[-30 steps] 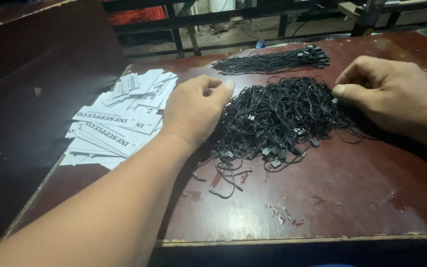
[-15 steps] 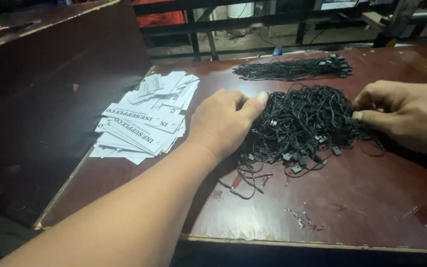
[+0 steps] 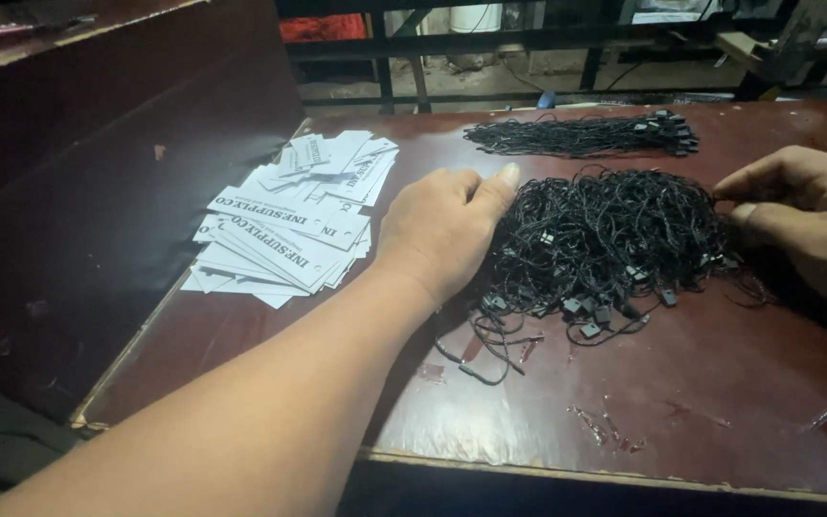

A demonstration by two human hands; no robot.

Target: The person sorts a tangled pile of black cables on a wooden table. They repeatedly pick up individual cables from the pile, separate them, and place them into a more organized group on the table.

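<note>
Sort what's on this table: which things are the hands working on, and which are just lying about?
In hand:
- loose heap of black string loops with small plastic locks, left hand resting on its left edge, right hand with fingers at its right edge

Lying about:
- spread pile of white printed paper tags, left of the hands
- tidy bundle of black strings, behind the heap
- dark red wooden table

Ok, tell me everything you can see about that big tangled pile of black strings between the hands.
The pile of black strings is a loose, tangled mound of thin cords with small dark plastic clasps, some spilling off its near edge. It lies flat on the reddish-brown table. The left hand presses against its left side, and the right hand pinches at its right edge.
</note>
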